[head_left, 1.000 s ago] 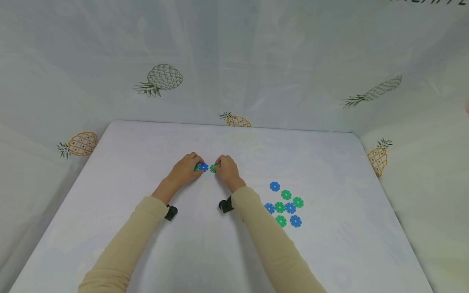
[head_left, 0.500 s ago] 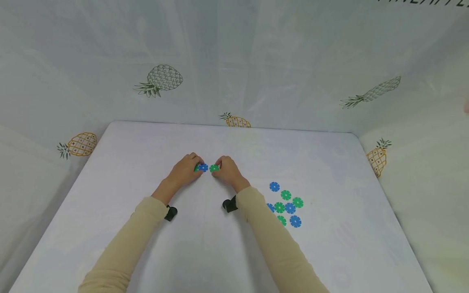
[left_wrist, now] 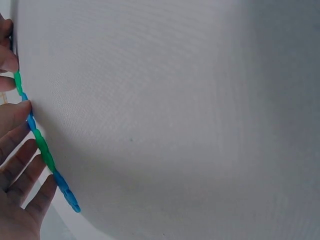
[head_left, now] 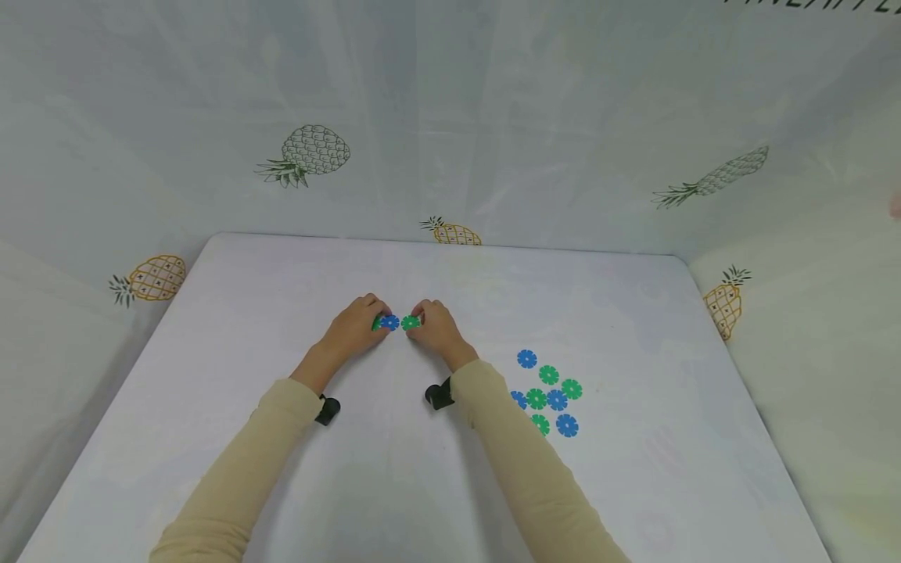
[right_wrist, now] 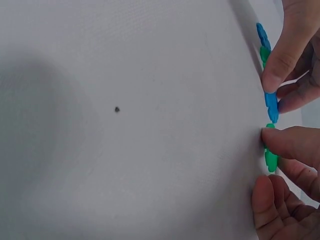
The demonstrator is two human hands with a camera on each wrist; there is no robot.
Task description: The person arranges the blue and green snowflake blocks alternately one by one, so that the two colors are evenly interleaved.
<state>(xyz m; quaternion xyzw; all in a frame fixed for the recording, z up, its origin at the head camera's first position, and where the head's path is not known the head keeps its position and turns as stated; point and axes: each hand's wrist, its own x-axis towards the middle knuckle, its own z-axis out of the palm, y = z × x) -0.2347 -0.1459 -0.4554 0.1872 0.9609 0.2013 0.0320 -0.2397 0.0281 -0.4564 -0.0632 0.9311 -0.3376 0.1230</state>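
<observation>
At the table's middle, my left hand (head_left: pixel 355 324) pinches a short chain of snowflake building discs, thumb on one side and fingers on the other. Its near-end blue disc (head_left: pixel 389 322) faces the right hand; a green disc (left_wrist: pixel 44 150) and another blue disc (left_wrist: pixel 66 191) follow in the left wrist view. My right hand (head_left: pixel 438 328) pinches a single green disc (right_wrist: pixel 270 161) between thumb and fingers. The two facing discs stand edge to edge, with a narrow gap in the right wrist view. Fingers partly cover the chain.
Several loose blue and green discs, such as a green disc (head_left: pixel 549 375) and a blue disc (head_left: pixel 567 425), lie flat to the right of the right forearm, which covers some of them. A pineapple-print cloth (head_left: pixel 493 141) hangs behind the white table (head_left: pixel 281 266).
My right hand has shifted its pinch on the green disc, so more of the disc shows, and its wrist has moved slightly right. My left hand stays in place with the chain.
</observation>
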